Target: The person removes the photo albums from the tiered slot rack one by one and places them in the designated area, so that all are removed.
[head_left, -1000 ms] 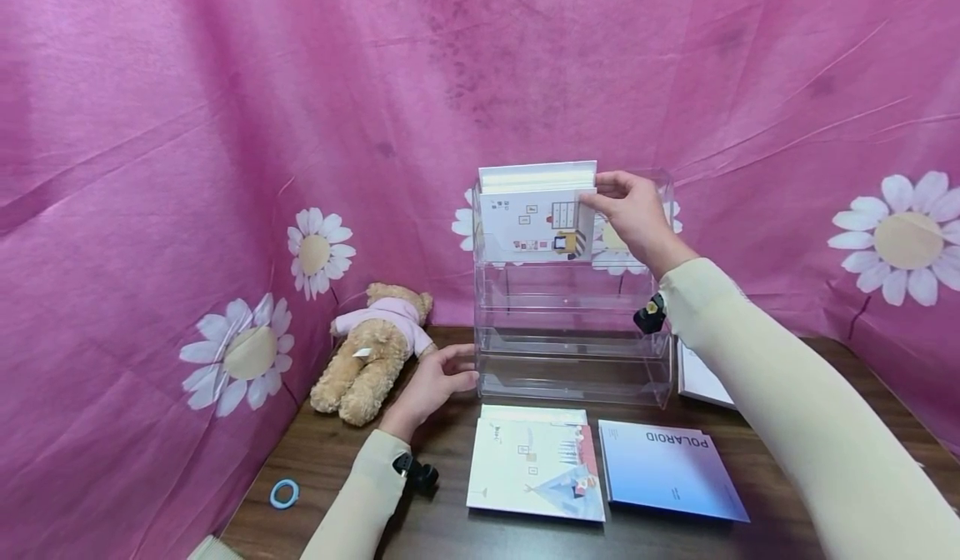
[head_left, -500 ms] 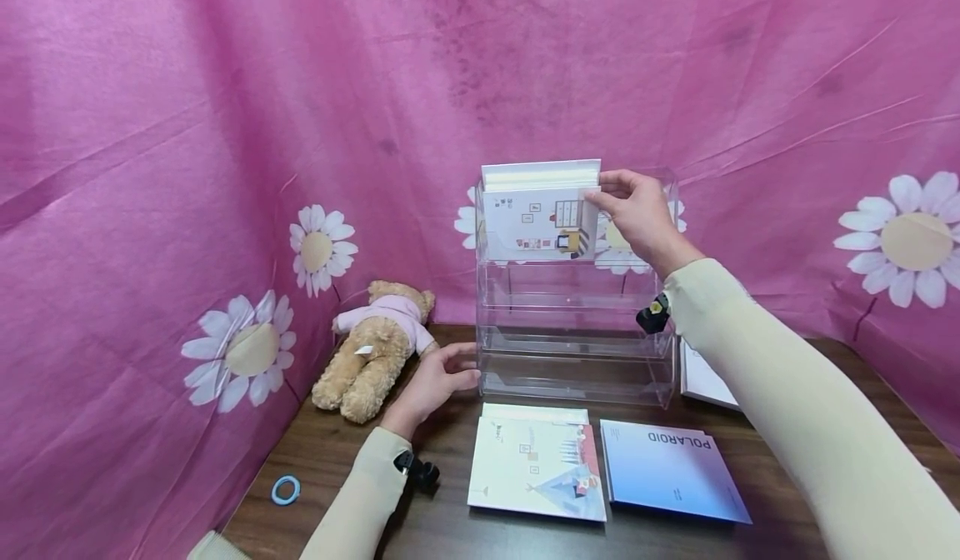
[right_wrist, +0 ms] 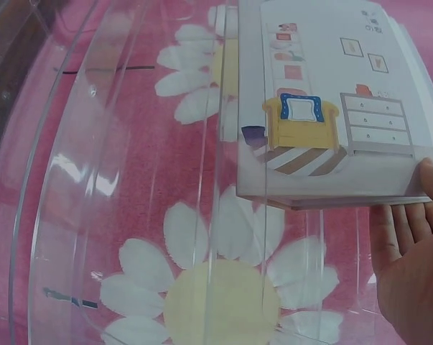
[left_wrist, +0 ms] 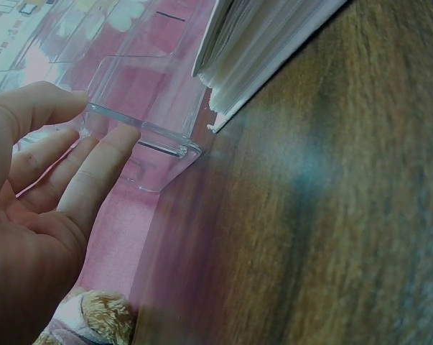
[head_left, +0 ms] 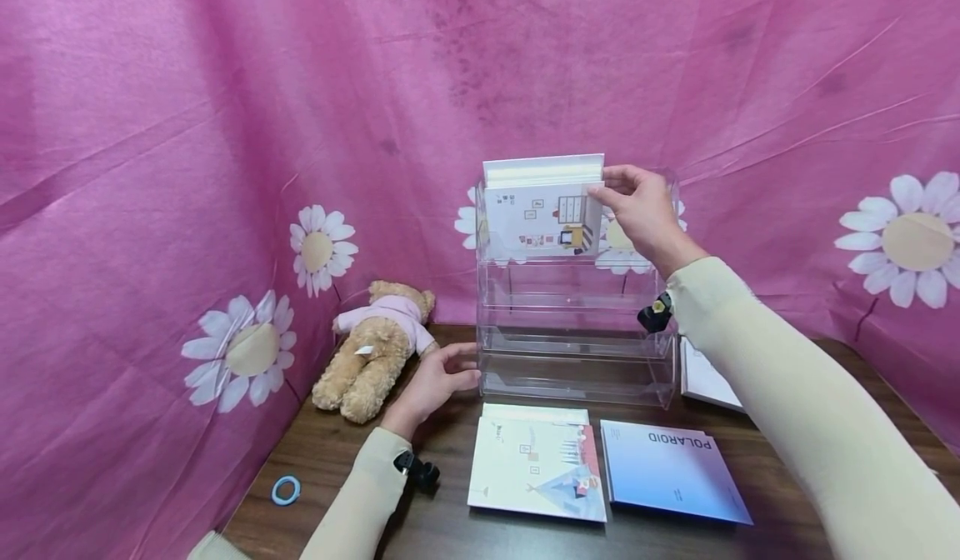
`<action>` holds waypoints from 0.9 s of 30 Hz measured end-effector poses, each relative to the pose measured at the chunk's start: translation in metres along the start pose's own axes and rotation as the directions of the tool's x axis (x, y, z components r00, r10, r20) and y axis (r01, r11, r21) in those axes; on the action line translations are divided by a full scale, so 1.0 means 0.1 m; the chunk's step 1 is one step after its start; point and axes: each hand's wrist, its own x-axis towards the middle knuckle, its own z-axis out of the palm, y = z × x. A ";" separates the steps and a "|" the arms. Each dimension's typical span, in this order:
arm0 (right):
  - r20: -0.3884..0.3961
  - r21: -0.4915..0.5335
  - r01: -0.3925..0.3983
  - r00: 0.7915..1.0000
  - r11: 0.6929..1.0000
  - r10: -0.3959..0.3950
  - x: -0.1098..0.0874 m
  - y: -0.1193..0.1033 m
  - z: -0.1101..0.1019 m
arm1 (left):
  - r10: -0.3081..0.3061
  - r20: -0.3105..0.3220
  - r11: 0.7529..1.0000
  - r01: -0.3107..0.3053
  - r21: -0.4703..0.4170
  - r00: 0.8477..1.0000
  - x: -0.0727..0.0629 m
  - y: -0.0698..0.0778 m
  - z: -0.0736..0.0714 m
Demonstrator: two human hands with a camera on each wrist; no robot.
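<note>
A clear tiered rack (head_left: 573,389) stands upright on the table. At its top left is a white illustrated book (head_left: 525,220), its cover drawn with a yellow armchair and a chest of drawers. My right hand (head_left: 643,214) grips the book's right edge, thumb on the front cover and fingers beneath or behind, as the right wrist view shows. My left hand (head_left: 431,389) touches the rack's lower left side with fairly straight fingers; the left wrist view has the fingertips (left_wrist: 130,135) at the clear edge. The book's lower part shows through the clear plastic.
In front of the rack lie a pale illustrated book (head_left: 517,477) and a blue POLAROID book (head_left: 671,470). Another white book (head_left: 705,377) is partly hidden by my right arm. A teddy bear (head_left: 378,352) and a blue ring (head_left: 286,491) lie to the left. A pink curtain (head_left: 405,127) hangs behind.
The white book in my right hand has shifted slightly up and to the right, its right end tilting a little higher. My left hand stays at the rack's side.
</note>
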 end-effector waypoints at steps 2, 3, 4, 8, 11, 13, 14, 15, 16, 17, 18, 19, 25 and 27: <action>-0.005 -0.004 0.002 1.000 1.000 -0.002 -0.01 -0.01 0.00 | 0.005 0.003 1.000 -0.005 0.000 1.000 -0.01 -0.01 -0.01; -0.007 -0.003 0.003 1.000 1.000 -0.003 -0.02 -0.01 0.00 | 0.006 0.005 1.000 -0.006 -0.002 1.000 -0.01 -0.01 -0.01; -0.013 -0.005 0.003 1.000 1.000 -0.003 -0.03 -0.01 0.00 | 0.008 0.006 1.000 -0.008 0.000 1.000 -0.01 -0.02 -0.02; -0.028 -0.015 0.002 1.000 1.000 -0.003 -0.05 -0.03 0.00 | 0.007 0.011 1.000 -0.007 -0.002 1.000 0.00 -0.05 -0.04; -0.032 -0.019 0.006 0.999 1.000 -0.007 -0.08 -0.04 0.00 | 0.015 0.011 1.000 -0.015 0.009 1.000 0.01 -0.09 -0.05; -0.031 -0.010 0.009 0.999 1.000 -0.010 -0.08 -0.05 -0.01 | 0.024 0.010 1.000 -0.024 0.014 1.000 0.01 -0.10 -0.06; -0.031 -0.007 0.009 0.999 1.000 -0.009 -0.08 -0.06 -0.01 | 0.028 0.009 0.999 -0.028 0.016 1.000 0.01 -0.11 -0.06; -0.030 0.000 0.009 0.999 1.000 -0.009 -0.08 -0.06 -0.02 | 0.029 0.009 0.999 -0.029 0.016 1.000 0.01 -0.11 -0.06; -0.031 0.010 0.009 0.999 1.000 -0.009 -0.07 -0.06 -0.02 | 0.028 0.011 1.000 -0.028 0.013 1.000 0.01 -0.11 -0.06; -0.030 0.023 0.011 0.999 1.000 -0.010 -0.07 -0.06 -0.03 | 0.024 0.010 1.000 -0.025 0.011 1.000 0.01 -0.11 -0.06; -0.028 0.040 0.014 1.000 0.999 -0.013 -0.07 -0.06 -0.03 | 0.020 0.010 1.000 -0.020 0.010 1.000 0.01 -0.10 -0.06; -0.027 0.053 0.018 0.999 0.998 -0.017 -0.07 -0.06 -0.04 | 0.015 0.011 1.000 -0.015 0.008 1.000 0.01 -0.10 -0.05; -0.030 0.084 0.037 0.999 0.996 -0.035 -0.06 -0.08 -0.06 | 0.010 0.009 1.000 -0.010 0.012 1.000 -0.01 -0.08 -0.05; -0.027 0.078 0.032 0.999 0.996 -0.030 -0.07 -0.09 -0.07 | 0.010 0.010 1.000 -0.010 0.010 1.000 -0.01 -0.07 -0.05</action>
